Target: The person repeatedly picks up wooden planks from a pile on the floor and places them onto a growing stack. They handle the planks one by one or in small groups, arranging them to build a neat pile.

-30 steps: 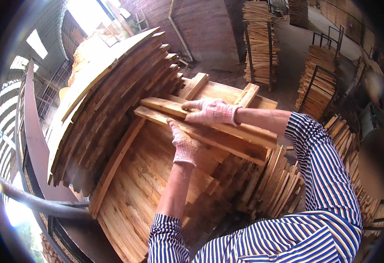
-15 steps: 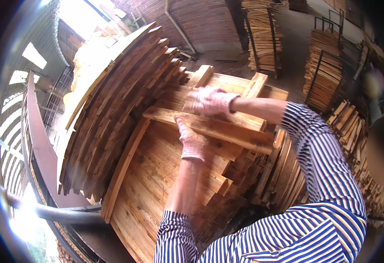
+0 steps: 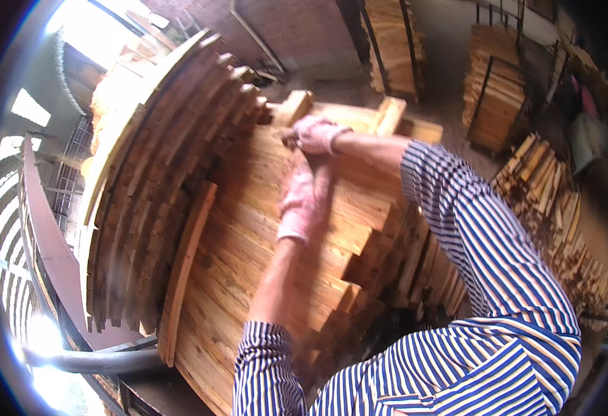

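Planks (image 3: 235, 243) lie side by side in a flat layer, right of a tall board stack (image 3: 165, 180). Gloved left hand (image 3: 298, 201) and right hand (image 3: 318, 134) near each other over the layer's far part; fingers blurred, cannot tell whether spread or pinching anything.

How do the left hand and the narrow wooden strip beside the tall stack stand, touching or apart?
Apart. The head view shows a stretch of boards between the left hand and the narrow wooden strip.
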Available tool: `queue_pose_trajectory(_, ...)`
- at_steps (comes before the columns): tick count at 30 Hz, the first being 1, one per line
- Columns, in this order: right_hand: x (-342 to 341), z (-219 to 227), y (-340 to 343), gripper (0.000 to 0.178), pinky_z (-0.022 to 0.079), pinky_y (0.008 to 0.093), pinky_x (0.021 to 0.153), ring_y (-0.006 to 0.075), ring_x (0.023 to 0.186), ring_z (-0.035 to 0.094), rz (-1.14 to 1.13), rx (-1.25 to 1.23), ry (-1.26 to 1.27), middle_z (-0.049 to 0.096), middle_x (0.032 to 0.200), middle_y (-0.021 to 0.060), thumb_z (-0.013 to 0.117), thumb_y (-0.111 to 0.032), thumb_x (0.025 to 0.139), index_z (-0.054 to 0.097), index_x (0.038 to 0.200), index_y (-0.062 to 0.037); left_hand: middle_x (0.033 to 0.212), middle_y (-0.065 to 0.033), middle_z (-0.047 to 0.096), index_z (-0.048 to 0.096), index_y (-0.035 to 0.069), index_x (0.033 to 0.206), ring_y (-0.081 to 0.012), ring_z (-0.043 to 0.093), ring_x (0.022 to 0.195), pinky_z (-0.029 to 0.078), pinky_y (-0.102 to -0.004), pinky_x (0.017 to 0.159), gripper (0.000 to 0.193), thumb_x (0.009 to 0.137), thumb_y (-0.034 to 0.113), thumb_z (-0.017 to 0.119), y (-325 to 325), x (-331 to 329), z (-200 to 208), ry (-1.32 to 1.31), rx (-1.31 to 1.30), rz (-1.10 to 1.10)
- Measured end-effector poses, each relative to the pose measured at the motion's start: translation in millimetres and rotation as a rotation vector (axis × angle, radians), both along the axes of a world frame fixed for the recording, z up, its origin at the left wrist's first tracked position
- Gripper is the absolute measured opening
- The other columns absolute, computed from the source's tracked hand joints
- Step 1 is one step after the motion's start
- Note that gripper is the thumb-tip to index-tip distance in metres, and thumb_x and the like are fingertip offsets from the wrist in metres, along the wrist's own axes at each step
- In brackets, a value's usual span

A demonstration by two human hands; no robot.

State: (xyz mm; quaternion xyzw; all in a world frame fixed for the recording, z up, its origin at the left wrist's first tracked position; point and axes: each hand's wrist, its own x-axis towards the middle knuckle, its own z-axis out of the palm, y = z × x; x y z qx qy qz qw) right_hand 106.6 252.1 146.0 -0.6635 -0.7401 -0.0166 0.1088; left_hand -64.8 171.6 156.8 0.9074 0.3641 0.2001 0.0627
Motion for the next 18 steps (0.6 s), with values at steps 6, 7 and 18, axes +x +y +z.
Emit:
queue_pose_trajectory(6, 26, 10, -25, 0.046, 0.053, 0.0436, 0.097, 0.0271, 0.123, 0.059, 0.458, 0.482, -0.312, 0.058, 0.135, 0.0129, 0.056, -0.026, 0.097, 0.051, 0.143, -0.0268, 0.098, -0.0253, 0.068, 0.056, 0.002, 0.134, -0.0447, 0.063, 0.095, 0.048, -0.0549, 0.089, 0.039, 0.101, 0.022, 0.049, 12, -36, -6, 0.665, 0.298, -0.113)
queue_pose_trajectory(7, 29, 45, -68, 0.050, 0.051, 0.0479, 0.101, 0.0319, 0.125, 0.057, 0.213, 0.134, 0.383, 0.057, 0.138, 0.0135, 0.053, -0.041, 0.099, 0.047, 0.147, -0.0293, 0.128, -0.0304, 0.060, 0.050, 0.001, 0.143, -0.0466, 0.055, 0.122, 0.042, -0.0506, 0.105, 0.052, 0.103, 0.035, 0.050, 1, -22, -1, 0.033, -0.010, 0.079)
queue_pose_trajectory(18, 163, -240, -421, 0.066, 0.051, 0.0463, 0.094, 0.0326, 0.123, 0.060, -1.074, -0.219, 0.922, 0.057, 0.142, 0.0203, 0.055, -0.045, 0.093, 0.044, 0.151, -0.0165, 0.131, -0.0162, 0.060, 0.057, 0.009, 0.135, -0.0281, 0.054, 0.126, 0.041, -0.0349, 0.113, 0.052, 0.088, 0.021, 0.074, -129, 233, 64, -0.099, 0.486, -0.600)
